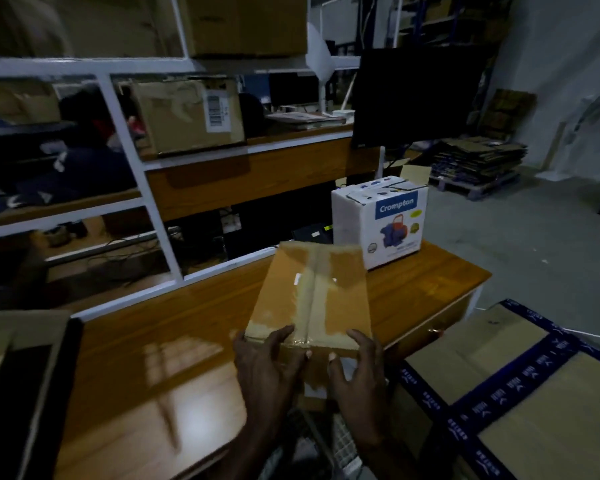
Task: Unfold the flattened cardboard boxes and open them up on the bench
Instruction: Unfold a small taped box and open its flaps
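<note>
A brown cardboard box (312,292) with clear tape along its middle seam rests on the wooden bench (174,341), its near end over the bench's front edge. My left hand (267,362) grips the near left corner, fingers curled over the top. My right hand (357,368) grips the near right corner, thumb against the near face. Flattened cardboard boxes (520,393) with blue printed tape lie at the lower right, beside the bench.
A white Crompton product box (378,220) stands at the bench's far right. A dark monitor (416,98) rises behind it. White shelving (129,157) with brown cartons runs along the back. Another stack of flat cardboard (478,157) sits on a pallet far right. A dark item (28,382) lies at the left.
</note>
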